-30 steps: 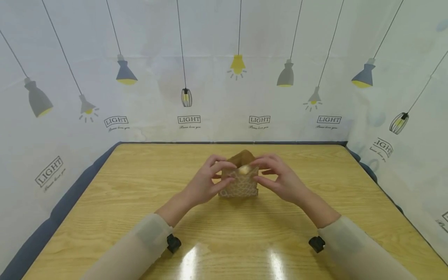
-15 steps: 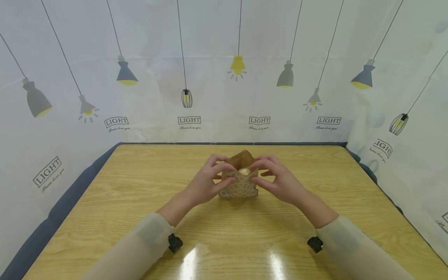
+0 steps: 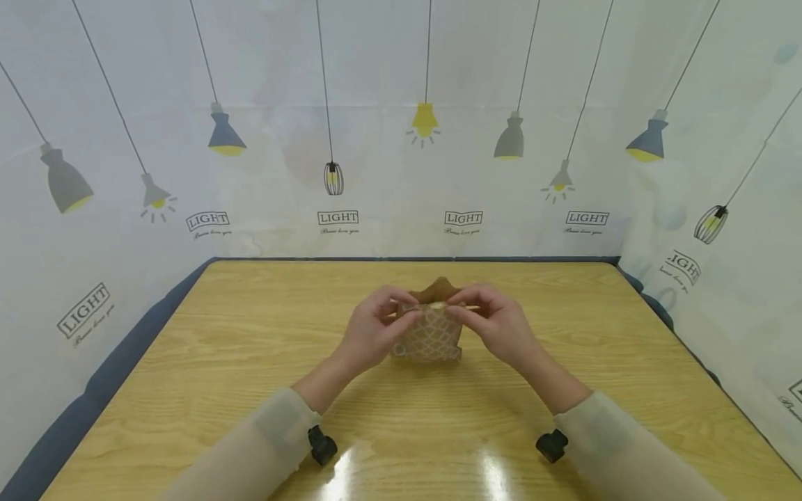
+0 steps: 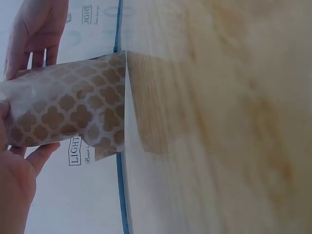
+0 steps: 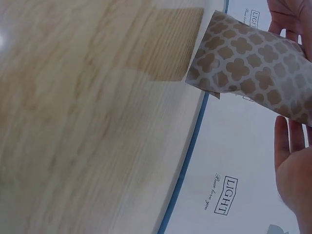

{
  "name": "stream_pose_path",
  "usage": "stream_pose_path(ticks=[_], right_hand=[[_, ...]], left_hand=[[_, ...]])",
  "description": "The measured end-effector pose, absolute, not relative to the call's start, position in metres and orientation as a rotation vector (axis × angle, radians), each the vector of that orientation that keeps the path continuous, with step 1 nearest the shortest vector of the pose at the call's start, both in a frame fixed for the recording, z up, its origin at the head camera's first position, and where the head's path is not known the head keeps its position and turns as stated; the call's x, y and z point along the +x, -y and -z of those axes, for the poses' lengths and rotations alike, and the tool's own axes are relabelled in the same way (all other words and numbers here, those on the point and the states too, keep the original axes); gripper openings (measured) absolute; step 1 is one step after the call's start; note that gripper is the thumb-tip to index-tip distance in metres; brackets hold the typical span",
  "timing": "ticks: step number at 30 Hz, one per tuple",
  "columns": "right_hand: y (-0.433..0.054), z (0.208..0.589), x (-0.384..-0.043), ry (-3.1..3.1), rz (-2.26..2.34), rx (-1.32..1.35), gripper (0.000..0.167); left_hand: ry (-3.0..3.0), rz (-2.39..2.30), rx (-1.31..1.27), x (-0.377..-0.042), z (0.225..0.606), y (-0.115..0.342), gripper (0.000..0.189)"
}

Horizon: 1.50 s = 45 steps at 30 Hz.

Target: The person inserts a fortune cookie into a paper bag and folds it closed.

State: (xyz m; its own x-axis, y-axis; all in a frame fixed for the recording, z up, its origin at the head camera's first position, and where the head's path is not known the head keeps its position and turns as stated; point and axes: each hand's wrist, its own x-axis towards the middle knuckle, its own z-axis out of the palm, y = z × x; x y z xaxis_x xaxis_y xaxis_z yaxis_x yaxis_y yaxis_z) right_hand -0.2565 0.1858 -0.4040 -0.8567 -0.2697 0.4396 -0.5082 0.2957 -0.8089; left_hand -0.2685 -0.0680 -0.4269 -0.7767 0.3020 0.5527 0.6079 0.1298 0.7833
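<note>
A brown paper bag (image 3: 431,337) with a white lattice pattern stands on the table in the head view. Its pointed back flap (image 3: 442,287) rises behind the opening, where a small strip of something pale shows; the rest of the contents is hidden. My left hand (image 3: 370,325) pinches the left side of the rim between thumb and fingers. On the opposite side, my right hand (image 3: 502,324) pinches the rim the same way. Both wrist views show the patterned bag (image 4: 73,105) upright between the two hands, its base meeting the tabletop.
The wooden table (image 3: 401,417) extends around the bag on every side. Dark blue edging (image 3: 413,259) runs along its back. Pale curtains (image 3: 382,139) printed with lamps enclose the back and both sides. Black wrist devices (image 3: 322,445) sit at the sleeve cuffs.
Both hands have shifted slightly lower and closer together at the rim. The bag's mouth has narrowed, and less of the pale thing inside shows. The back flap sits a little lower.
</note>
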Motion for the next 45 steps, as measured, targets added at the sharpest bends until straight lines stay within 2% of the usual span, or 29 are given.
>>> stream_pose_path(ticks=[2,8,12,21,26,29,32,34,39,45], right_hand=[[-0.185,0.404,-0.256,2.315,-1.647,0.688,0.018],[-0.186,0.402,-0.258,2.318,-1.783,0.614,0.056],[-0.185,0.401,-0.258,2.42,-1.791,0.559,0.05],[-0.183,0.401,-0.256,2.429,-1.867,0.489,0.029],[-0.184,0.401,-0.256,2.43,-1.8,0.548,0.024],[-0.185,0.4,-0.255,2.457,-1.729,0.578,0.034],[-0.187,0.4,-0.255,2.438,-1.662,0.666,0.048],[-0.189,0.4,-0.255,2.407,-1.569,0.776,0.051],[-0.195,0.4,-0.254,2.356,-1.223,0.987,0.036],[-0.197,0.4,-0.255,2.37,-1.099,1.048,0.031]], left_hand=[[2.127,1.776,-0.851,-0.267,0.426,0.067,0.029],[2.063,2.049,-0.775,-0.265,0.42,0.066,0.069],[2.048,2.136,-0.741,-0.266,0.42,0.066,0.074],[2.008,2.303,-0.659,-0.268,0.423,0.069,0.067],[2.128,2.264,-0.701,-0.268,0.423,0.071,0.038],[2.2,2.259,-0.714,-0.268,0.424,0.073,0.026],[2.202,2.282,-0.702,-0.268,0.424,0.072,0.028],[2.185,2.285,-0.702,-0.267,0.424,0.072,0.034],[2.15,2.223,-0.76,-0.267,0.424,0.071,0.05],[2.132,2.152,-0.811,-0.265,0.425,0.07,0.046]])
